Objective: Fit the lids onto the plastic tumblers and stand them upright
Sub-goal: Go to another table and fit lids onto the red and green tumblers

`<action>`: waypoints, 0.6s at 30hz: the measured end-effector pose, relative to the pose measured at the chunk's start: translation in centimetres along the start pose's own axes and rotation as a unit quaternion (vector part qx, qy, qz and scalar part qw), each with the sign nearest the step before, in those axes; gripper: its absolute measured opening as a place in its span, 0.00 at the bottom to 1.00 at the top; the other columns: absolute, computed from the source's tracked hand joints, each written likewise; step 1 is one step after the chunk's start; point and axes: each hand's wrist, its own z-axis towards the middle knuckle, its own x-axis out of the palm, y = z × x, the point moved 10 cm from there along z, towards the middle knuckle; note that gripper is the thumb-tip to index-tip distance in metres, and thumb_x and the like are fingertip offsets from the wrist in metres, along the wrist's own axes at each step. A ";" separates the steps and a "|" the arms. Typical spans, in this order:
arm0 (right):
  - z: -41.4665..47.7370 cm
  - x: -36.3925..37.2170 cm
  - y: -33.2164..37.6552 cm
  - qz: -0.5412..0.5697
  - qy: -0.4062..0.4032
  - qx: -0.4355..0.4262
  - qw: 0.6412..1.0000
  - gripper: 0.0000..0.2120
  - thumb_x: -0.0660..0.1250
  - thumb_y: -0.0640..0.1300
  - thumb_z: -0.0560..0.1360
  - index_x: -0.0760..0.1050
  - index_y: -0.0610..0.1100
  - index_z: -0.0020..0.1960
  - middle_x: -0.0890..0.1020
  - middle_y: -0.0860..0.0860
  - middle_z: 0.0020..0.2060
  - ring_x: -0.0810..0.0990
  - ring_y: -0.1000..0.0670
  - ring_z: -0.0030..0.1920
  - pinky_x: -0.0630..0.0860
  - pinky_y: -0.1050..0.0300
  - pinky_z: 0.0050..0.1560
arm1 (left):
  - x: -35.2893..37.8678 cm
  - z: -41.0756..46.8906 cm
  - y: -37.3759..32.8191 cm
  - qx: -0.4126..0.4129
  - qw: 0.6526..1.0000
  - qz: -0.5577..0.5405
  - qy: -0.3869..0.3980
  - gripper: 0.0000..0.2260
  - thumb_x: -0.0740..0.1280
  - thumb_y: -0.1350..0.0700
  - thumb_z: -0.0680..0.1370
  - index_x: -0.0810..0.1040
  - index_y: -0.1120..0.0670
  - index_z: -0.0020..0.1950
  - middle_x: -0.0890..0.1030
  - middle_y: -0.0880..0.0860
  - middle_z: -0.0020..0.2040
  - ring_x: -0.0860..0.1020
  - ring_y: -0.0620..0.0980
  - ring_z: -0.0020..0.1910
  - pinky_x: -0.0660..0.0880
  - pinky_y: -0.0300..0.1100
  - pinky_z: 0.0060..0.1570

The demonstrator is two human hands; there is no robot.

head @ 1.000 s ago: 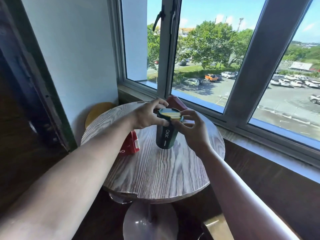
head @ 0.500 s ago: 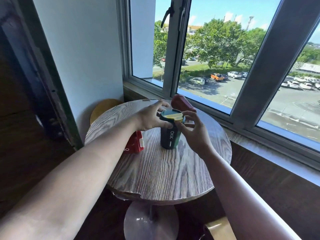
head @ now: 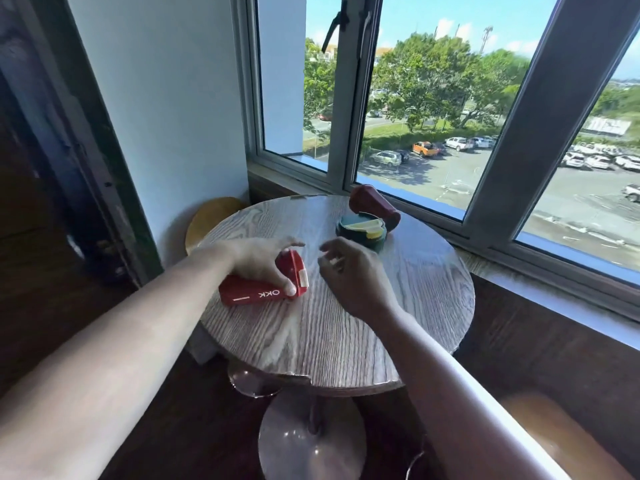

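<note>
A dark green tumbler [head: 362, 232] with a green and yellow lid on it stands upright near the far side of the round wooden table [head: 346, 323]. Behind it a dark red tumbler [head: 374, 204] lies on its side by the window. A bright red tumbler [head: 256, 294] marked OKK lies on its side at the table's left, with a red lid at its right end. My left hand [head: 259, 263] rests over it, thumb on its body. My right hand [head: 349, 275] hovers just to its right, fingers loosely curled, holding nothing.
The window frame [head: 349, 98] and sill run close behind the table. A white wall stands to the left. A yellow stool seat [head: 211, 216] sits behind the table's left edge. The table's metal pedestal base [head: 311, 441] is below, and another seat [head: 561, 438] shows at the lower right.
Both hands have left the green tumbler, which now stands farther back with its lid on. My left hand has come down onto the red tumbler, and my right hand has moved beside it.
</note>
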 end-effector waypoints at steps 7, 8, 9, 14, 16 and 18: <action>-2.6 7.2 -3.4 0.015 0.098 0.119 0.988 0.15 0.66 0.55 0.77 0.80 0.47 0.57 0.85 0.51 0.52 0.83 0.51 0.51 0.80 0.49 0.54 | -0.2 -0.9 0.0 0.109 0.985 0.018 -0.135 0.37 0.77 0.37 0.66 0.65 0.36 0.71 0.76 0.50 0.62 0.77 0.52 0.59 0.72 0.50 0.59; -2.5 6.9 -3.1 0.024 0.088 0.112 0.990 0.12 0.68 0.51 0.77 0.79 0.47 0.56 0.85 0.51 0.52 0.83 0.52 0.50 0.80 0.49 0.53 | -0.7 -1.2 0.0 0.125 0.981 0.000 -0.152 0.36 0.78 0.39 0.66 0.67 0.38 0.70 0.76 0.50 0.60 0.77 0.51 0.57 0.73 0.49 0.58; -2.3 6.3 -2.7 0.031 0.070 0.102 0.992 0.10 0.69 0.48 0.76 0.79 0.47 0.56 0.84 0.51 0.52 0.83 0.53 0.49 0.81 0.50 0.53 | -1.4 -1.5 -0.1 0.140 0.975 -0.016 -0.171 0.35 0.79 0.40 0.65 0.69 0.40 0.69 0.77 0.50 0.59 0.77 0.50 0.55 0.74 0.49 0.56; -0.9 0.9 0.3 0.020 -0.054 0.047 0.997 0.09 0.68 0.45 0.76 0.80 0.49 0.55 0.82 0.55 0.51 0.81 0.56 0.45 0.80 0.55 0.47 | -4.6 -2.1 0.1 0.180 0.945 -0.162 -0.221 0.30 0.81 0.51 0.67 0.70 0.49 0.63 0.77 0.48 0.57 0.77 0.38 0.51 0.73 0.27 0.45; -0.6 -1.7 1.2 0.000 -0.111 0.033 0.993 0.06 0.68 0.45 0.76 0.81 0.48 0.52 0.82 0.55 0.47 0.79 0.56 0.40 0.77 0.61 0.42 | -5.0 -1.5 0.3 0.178 0.937 -0.228 -0.198 0.28 0.81 0.54 0.68 0.68 0.47 0.60 0.77 0.52 0.58 0.79 0.48 0.55 0.79 0.38 0.49; -0.4 -4.1 1.8 -0.027 -0.163 0.024 0.986 0.05 0.68 0.45 0.75 0.81 0.47 0.50 0.81 0.54 0.44 0.76 0.57 0.36 0.70 0.67 0.37 | -5.6 -0.9 0.4 0.174 0.935 -0.245 -0.191 0.27 0.81 0.52 0.66 0.68 0.42 0.56 0.78 0.55 0.58 0.79 0.57 0.57 0.80 0.55 0.55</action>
